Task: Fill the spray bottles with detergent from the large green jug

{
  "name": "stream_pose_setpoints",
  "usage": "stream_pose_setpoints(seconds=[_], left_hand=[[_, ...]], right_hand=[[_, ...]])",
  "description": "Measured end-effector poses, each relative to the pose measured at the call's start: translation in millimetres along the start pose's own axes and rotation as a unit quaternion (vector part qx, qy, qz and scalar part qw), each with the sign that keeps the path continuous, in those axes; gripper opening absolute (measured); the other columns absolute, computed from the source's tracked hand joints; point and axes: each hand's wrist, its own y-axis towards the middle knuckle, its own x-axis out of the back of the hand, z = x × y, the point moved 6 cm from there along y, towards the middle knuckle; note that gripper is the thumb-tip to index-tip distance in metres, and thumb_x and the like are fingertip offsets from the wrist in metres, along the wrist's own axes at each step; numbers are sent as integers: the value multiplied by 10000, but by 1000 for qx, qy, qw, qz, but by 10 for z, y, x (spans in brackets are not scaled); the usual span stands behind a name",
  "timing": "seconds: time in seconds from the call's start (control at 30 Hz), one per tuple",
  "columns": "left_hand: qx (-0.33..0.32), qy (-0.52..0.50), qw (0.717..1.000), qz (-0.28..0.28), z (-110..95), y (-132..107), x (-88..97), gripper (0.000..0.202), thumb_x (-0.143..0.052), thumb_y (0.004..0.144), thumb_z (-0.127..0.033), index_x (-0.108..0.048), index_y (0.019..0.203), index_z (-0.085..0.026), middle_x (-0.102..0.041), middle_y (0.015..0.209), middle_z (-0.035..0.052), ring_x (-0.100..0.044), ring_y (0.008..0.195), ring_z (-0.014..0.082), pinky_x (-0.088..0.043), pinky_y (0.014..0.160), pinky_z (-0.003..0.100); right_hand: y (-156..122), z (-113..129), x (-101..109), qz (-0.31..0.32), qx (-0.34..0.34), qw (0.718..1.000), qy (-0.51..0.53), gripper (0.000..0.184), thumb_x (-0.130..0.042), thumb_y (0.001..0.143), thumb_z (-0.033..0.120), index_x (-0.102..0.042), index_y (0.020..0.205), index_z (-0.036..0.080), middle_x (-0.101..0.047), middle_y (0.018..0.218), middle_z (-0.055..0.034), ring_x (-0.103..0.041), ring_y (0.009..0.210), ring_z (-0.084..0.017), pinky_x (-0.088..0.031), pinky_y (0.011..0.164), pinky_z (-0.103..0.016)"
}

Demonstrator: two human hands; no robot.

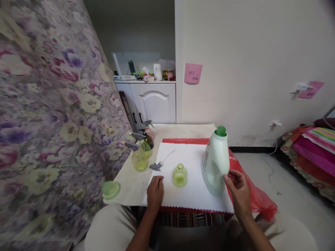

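Observation:
A large pale-green detergent bottle stands uncapped at the right of the white sheet, with a green spout in its neck. My right hand is at its handle side, thumb in front and fingers curled behind. My left hand rests on the sheet's left part, fingers curled in, with nothing seen in it. Between my hands stands a small yellow-green spray bottle without its top, some liquid showing low inside. Its grey spray head, with a thin tube, lies just beyond my left hand.
Several spray bottles with grey heads stand along the table's left side. A green cap sits at the near left corner. Red plastic hangs past the right edge. A floral curtain borders the left.

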Motion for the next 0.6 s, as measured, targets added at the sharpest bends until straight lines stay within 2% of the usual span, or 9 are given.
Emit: stream_pose_setpoints(seconds=[0.1, 0.2, 0.3, 0.43, 0.6], left_hand=[[-5, 0, 1000, -1, 8, -4, -2, 164, -511, 793, -211, -670, 813, -251, -677, 853, 39, -613, 846, 235, -447, 811, 342], [-9, 1, 1000, 0, 26, -12, -7, 172, -500, 801, -206, -666, 817, -250, -674, 852, 39, -612, 846, 235, -443, 809, 346], [-10, 4, 1000, 5, 43, -23, -12, 178, -488, 808, -204, -660, 829, -247, -670, 860, 40, -612, 856, 236, -443, 811, 350], [-8, 8, 1000, 13, 52, -29, -11, 177, -480, 815, -211, -652, 842, -246, -668, 877, 39, -615, 872, 234, -446, 821, 351], [-6, 21, 999, 30, 57, -15, -25, 182, -456, 839, -237, -636, 863, -234, -659, 893, 42, -608, 890, 238, -446, 835, 368]], right_hand=[[107, -67, -165, 52, -37, 998, -1, 379, -724, 716, 486, -617, 935, 196, -636, 841, -14, -578, 772, -199, -479, 678, -293], [171, -95, -274, 74, -54, 996, -4, 361, -691, 738, 526, -644, 794, 172, -637, 722, -16, -558, 655, -186, -439, 583, -276], [207, -117, -343, 97, -69, 993, -5, 456, -591, 799, 587, -608, 620, 168, -588, 583, -15, -505, 534, -163, -397, 522, -276], [234, -124, -395, 122, -82, 989, 25, 592, -413, 850, 670, -572, 545, 189, -542, 509, -22, -481, 485, -170, -398, 508, -293], [241, -109, -468, 169, -105, 978, 62, 609, -388, 866, 651, -593, 537, 181, -534, 475, -30, -484, 480, -172, -405, 536, -302]])
